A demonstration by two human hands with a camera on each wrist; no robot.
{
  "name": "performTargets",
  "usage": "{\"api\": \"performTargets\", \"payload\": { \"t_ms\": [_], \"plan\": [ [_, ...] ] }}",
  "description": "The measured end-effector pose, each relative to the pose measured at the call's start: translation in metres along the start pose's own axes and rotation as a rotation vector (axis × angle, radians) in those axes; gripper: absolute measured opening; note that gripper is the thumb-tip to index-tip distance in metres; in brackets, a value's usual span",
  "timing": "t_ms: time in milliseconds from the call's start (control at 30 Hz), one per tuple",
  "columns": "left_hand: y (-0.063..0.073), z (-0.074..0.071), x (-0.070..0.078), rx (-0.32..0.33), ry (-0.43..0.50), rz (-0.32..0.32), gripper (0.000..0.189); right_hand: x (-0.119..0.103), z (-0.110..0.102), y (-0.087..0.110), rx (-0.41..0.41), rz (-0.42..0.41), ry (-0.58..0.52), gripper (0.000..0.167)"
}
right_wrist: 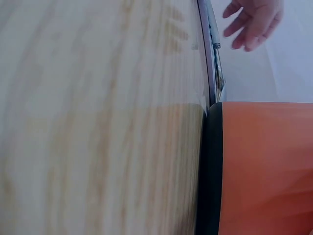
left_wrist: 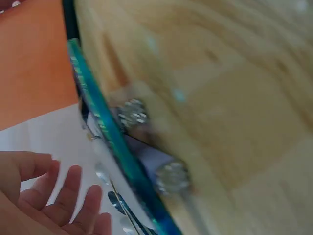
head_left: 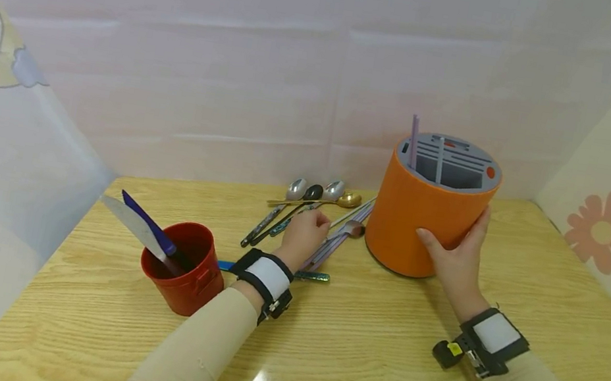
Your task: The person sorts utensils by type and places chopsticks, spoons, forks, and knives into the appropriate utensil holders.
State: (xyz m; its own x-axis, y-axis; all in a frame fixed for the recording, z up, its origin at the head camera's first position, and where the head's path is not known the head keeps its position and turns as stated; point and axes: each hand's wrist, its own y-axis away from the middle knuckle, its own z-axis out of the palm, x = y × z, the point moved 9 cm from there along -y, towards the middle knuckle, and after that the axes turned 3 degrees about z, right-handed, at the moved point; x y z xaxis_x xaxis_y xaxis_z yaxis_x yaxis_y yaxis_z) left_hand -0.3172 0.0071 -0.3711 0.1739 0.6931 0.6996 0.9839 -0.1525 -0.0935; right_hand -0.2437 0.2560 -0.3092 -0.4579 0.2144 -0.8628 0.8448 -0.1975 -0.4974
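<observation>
My left hand (head_left: 306, 234) hovers over the loose cutlery with nothing in it; in the left wrist view its fingers (left_wrist: 68, 193) are relaxed and spread. Around it lie several spoons, among them a gold spoon (head_left: 348, 200) and a black spoon (head_left: 314, 193). To its right is a bunch of chopsticks (head_left: 322, 256) with a dark-tipped utensil on top. My right hand (head_left: 458, 268) holds the orange utensil holder (head_left: 401, 222) from the front right, thumb across its front. A purple pair of chopsticks (head_left: 414, 142) and a white stick (head_left: 439, 162) stand in its slotted top.
A red cup (head_left: 178, 290) at the left holds a purple knife (head_left: 147, 219) and a pale blade (head_left: 135, 225). A teal-patterned utensil (head_left: 312, 277) lies behind the left wrist. The wooden table (head_left: 361, 366) meets a draped wall at the back.
</observation>
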Motion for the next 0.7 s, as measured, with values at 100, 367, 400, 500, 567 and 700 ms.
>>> {"api": "performTargets", "payload": {
  "t_ms": [100,367,400,500,567,700],
  "plan": [
    [0.001,0.005,-0.005,-0.030,-0.077,-0.011,0.019,0.001,0.000,0.000,0.000,0.012,0.003,0.098],
    [0.003,0.010,-0.013,-0.083,-0.194,-0.053,0.021,0.002,-0.001,-0.001,0.000,0.022,0.002,0.097],
    [0.003,0.010,-0.013,-0.090,-0.215,-0.055,0.022,0.002,-0.001,-0.001,0.001,0.023,0.003,0.097],
    [0.002,0.012,-0.013,-0.108,-0.272,-0.058,0.024,0.001,-0.001,-0.001,0.000,0.023,0.008,0.097],
    [0.002,0.014,-0.012,-0.122,-0.323,-0.057,0.024,0.001,-0.001,-0.001,0.000,0.022,0.010,0.097],
    [0.002,0.017,-0.011,-0.150,-0.436,-0.051,0.021,0.001,-0.001,0.000,0.000,0.022,0.017,0.097]
  ]
}}
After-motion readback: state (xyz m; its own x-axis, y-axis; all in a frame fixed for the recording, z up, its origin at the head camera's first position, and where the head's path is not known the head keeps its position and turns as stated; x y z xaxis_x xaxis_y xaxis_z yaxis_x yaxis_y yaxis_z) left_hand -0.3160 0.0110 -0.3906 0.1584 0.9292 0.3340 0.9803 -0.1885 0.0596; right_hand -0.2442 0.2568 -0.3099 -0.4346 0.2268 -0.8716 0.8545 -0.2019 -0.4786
